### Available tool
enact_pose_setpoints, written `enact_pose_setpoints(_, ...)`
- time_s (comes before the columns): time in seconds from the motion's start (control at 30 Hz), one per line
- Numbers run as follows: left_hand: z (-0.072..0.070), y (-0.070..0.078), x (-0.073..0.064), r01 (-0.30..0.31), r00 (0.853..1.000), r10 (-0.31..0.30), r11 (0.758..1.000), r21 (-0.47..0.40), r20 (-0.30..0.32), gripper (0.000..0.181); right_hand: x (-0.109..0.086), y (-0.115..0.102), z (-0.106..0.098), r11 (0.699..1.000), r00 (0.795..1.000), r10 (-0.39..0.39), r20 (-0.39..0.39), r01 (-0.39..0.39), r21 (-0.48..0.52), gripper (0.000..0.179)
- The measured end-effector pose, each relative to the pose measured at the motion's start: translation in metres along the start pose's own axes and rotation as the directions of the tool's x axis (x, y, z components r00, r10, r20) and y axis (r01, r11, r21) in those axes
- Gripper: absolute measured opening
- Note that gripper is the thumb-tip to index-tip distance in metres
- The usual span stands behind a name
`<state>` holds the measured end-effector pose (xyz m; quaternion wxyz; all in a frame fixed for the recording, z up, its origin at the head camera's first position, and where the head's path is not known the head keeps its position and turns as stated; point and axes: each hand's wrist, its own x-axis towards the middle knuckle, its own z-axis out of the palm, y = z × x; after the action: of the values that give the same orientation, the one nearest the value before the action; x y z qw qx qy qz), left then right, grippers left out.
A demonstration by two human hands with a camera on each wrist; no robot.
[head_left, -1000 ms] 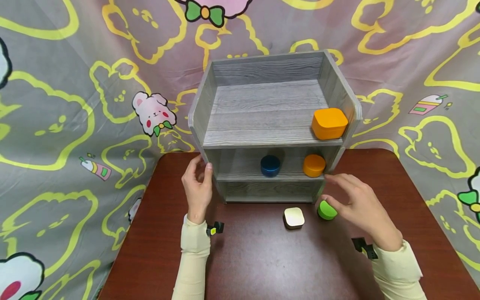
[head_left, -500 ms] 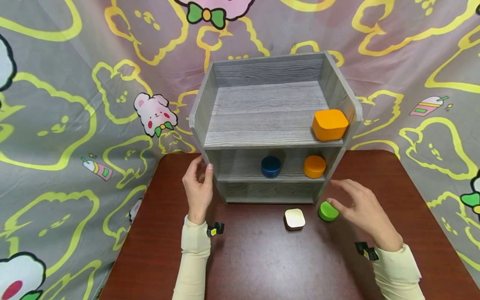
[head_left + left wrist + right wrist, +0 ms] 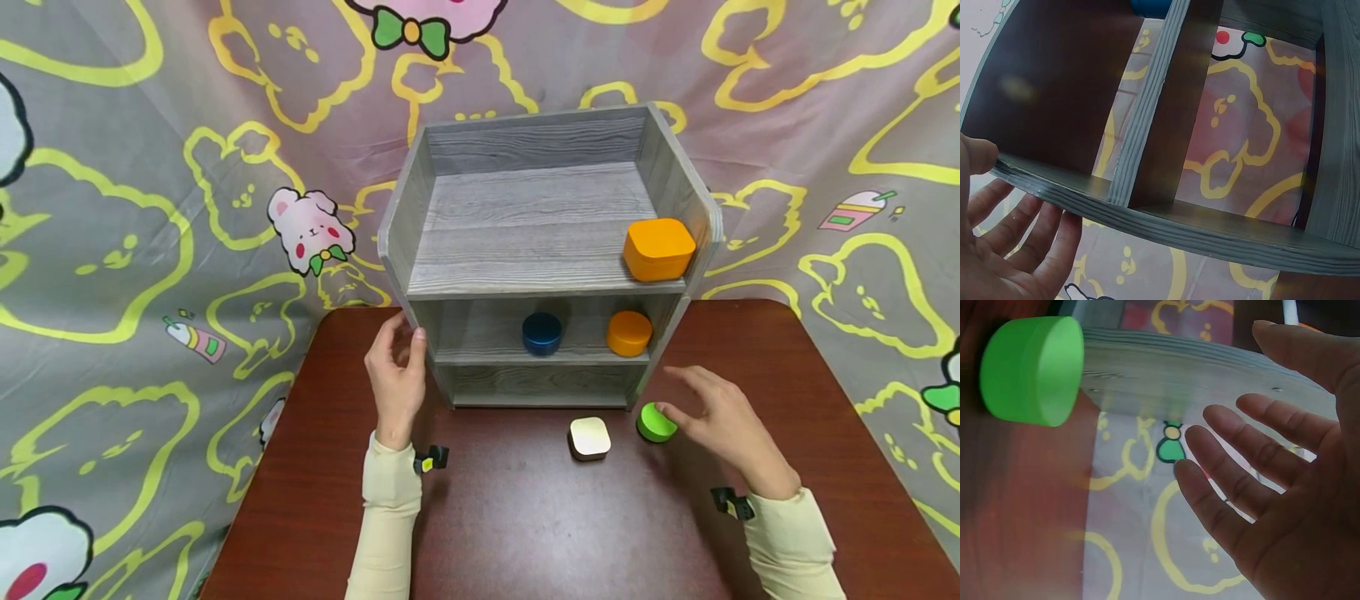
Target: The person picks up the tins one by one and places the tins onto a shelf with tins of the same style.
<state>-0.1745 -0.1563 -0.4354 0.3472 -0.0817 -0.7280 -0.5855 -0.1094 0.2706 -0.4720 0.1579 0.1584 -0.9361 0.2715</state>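
My left hand (image 3: 396, 379) has the grey shelf (image 3: 525, 258) by its left side panel, thumb at the front edge and fingers along the outer face. My right hand (image 3: 726, 429) has hold of nothing; its fingers are parted and nearly straight, the thumb well away from them.

The green tub (image 3: 656, 423) is on the bench (image 3: 517, 517), near the shelf's right foot and just beside my right thumb, with a gap between them. The cream tub (image 3: 589, 438) sits to its left. Above, the blue tub (image 3: 542, 334) and round orange tub (image 3: 628, 334) stand on the middle board, the square orange tub (image 3: 659, 250) on the top one.

I judge the step in hand to be steadying the shelf while my right hand waits by the green tub. Taking that tub would call for lowering my right hand around it and pinching gently, left side braced.
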Motion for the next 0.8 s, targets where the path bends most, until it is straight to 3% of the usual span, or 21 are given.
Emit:
enact_pose_setpoints(0.4,0.000,0.001,-0.001,0.008,1.000,-0.008,1.000,0.023,-0.006,0.028,-0.004,0.017,0.013,0.998,0.995,0.065,0.078,-0.066,0.013,0.056)
enact_pose_setpoints(0.67,-0.001,0.003,0.000,0.012,1.000,-0.012,1.000,0.012,0.002,0.028,-0.007,0.024,0.020,0.999,0.996,0.040,0.077,-0.040,-0.004,0.057)
enact_pose_setpoints(0.8,0.000,0.002,0.000,0.015,1.000,-0.016,1.000,0.016,0.009,0.028,-0.008,0.027,0.023,0.998,0.991,0.064,0.116,-0.064,-0.004,0.059)
